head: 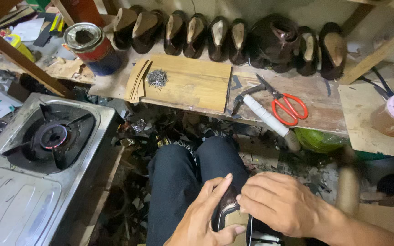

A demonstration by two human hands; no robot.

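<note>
Hands at lower centre: left hand (206, 214) cups the dark shoe (226, 214) on the lap; right hand (281, 205), fingers curled, presses its upper. Firm support underneath likely keeps it steady. Farther up: nails (157, 78), red scissors (288, 105).

Red-handled scissors (284, 104), a gas stove (51, 136), a tin can (92, 48) and nails (157, 78) (piled on a wooden board (192, 84)).

Shoemaker's workshop, cramped and improvised. Dark shoes on wooden lasts (233, 38) are lining the rough plank bench (315, 98); tacks (157, 78), red-handled scissors (284, 102) and a glue can (92, 48) are lying about, leather scraps (160, 130) littering the floor.
</note>
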